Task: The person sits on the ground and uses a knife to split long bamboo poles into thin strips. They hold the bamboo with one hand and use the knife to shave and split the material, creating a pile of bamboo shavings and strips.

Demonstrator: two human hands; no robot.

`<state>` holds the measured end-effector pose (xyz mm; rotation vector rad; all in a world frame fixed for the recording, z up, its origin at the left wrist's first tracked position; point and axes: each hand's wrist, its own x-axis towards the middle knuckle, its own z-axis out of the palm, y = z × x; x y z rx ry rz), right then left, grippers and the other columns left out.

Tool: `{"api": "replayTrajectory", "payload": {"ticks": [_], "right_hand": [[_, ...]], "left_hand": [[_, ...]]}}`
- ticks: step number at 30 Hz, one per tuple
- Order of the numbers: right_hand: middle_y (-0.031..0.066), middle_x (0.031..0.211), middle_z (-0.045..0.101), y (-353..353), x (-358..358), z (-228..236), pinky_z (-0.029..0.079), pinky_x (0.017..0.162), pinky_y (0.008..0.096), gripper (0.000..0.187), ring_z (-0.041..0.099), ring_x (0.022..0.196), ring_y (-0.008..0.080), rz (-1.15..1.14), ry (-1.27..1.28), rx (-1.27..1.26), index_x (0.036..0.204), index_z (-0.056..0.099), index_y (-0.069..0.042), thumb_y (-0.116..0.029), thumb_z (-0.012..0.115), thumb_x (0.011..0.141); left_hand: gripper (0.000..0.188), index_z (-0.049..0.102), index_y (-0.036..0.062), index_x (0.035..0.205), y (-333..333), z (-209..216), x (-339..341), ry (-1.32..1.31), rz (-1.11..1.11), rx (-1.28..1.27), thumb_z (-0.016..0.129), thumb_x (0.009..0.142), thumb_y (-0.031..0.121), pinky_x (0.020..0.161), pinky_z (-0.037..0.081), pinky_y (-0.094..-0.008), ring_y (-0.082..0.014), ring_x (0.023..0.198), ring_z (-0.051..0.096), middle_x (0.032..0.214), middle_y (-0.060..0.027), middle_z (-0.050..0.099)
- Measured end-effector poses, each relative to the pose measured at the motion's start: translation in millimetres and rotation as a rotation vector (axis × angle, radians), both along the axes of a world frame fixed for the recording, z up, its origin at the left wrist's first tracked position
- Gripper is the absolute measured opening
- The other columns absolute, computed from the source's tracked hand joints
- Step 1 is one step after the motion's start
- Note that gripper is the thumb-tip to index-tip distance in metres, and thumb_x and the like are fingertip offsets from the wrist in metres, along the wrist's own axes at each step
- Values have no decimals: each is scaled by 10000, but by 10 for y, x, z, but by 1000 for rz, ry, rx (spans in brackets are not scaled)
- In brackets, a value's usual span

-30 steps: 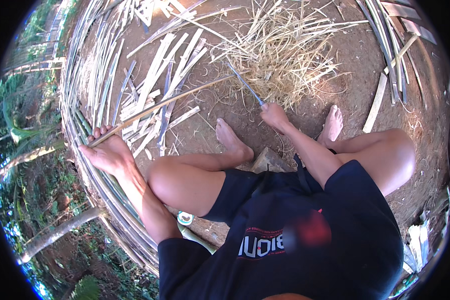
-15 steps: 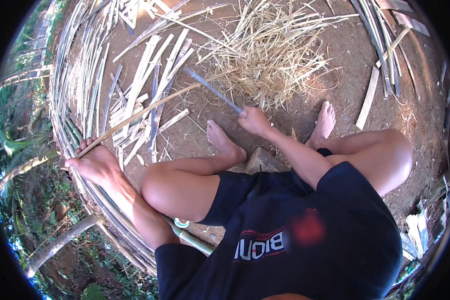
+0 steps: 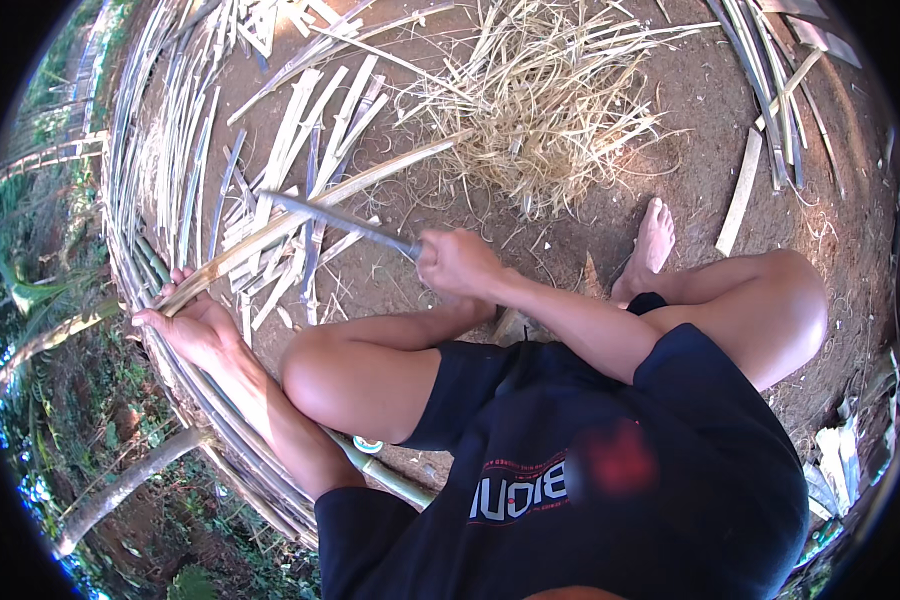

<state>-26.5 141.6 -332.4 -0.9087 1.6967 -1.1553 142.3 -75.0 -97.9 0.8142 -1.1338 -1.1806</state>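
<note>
My left hand (image 3: 196, 325) is closed around the lower end of a long bamboo strip (image 3: 370, 180), its palm turned up. The strip slants up and away to the right, toward the heap of shavings. In my right hand (image 3: 456, 264) I grip the handle of a long-bladed knife (image 3: 355, 225). Its blade points up and left, lying across the strip about midway along its length; whether it touches the strip or passes just above it I cannot tell. The knife's handle is mostly hidden in my fist.
A heap of curly shavings (image 3: 550, 120) lies on the dirt ahead. Split bamboo pieces (image 3: 295, 140) are scattered left of it, with long strips (image 3: 185, 150) beyond. More strips (image 3: 770, 90) lie far right. Bamboo poles (image 3: 240, 420) edge the left side, beside greenery.
My right hand has moved left and slightly down, bringing the knife from beyond the strip's middle to across it. The strip has rolled to show a broader face. My left hand stays about in place.
</note>
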Motion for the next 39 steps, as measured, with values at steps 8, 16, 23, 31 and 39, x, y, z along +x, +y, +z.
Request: {"api": "replayTrajectory", "payload": {"ticks": [8, 16, 23, 31, 39], "right_hand": [[196, 852, 665, 130, -553, -547, 538, 742, 437, 221, 673, 773, 313, -11, -48, 417, 925, 644, -23, -184, 508, 857], [236, 843, 671, 279, -675, -1009, 526, 760, 464, 229, 666, 802, 378, -18, -32, 378, 920, 671, -45, -216, 559, 816], [228, 815, 667, 37, -396, -630, 527, 763, 470, 214, 659, 774, 394, 37, 219, 239, 895, 668, -49, -200, 546, 804], [225, 897, 674, -15, -542, -924, 534, 746, 451, 236, 673, 839, 349, -37, 155, 359, 960, 693, -59, -182, 575, 795], [222, 857, 668, 105, -408, -854, 524, 769, 458, 258, 662, 814, 387, -18, 182, 327, 974, 682, -45, -212, 549, 829]], "left_hand": [[581, 361, -12, 954, 21, -7, 0, -25, 67, 45, 360, 950, 569, 885, 436, -436, -229, 795, 429, 844, -87, 385], [504, 422, 34, 898, -19, -13, -74, 37, 110, 36, 452, 927, 537, 842, 443, -444, -220, 778, 478, 794, -63, 422], [484, 409, 23, 925, 50, 14, -5, 29, 130, 101, 405, 964, 506, 859, 454, -449, -229, 759, 499, 766, -56, 427], [539, 370, -20, 1040, -11, 7, -51, 64, 158, 62, 545, 907, 472, 859, 475, -444, -228, 766, 525, 829, -84, 439], [459, 442, 15, 1004, 44, 32, 86, -5, 165, 66, 445, 963, 473, 766, 504, -379, -189, 737, 537, 744, -58, 465]]}}
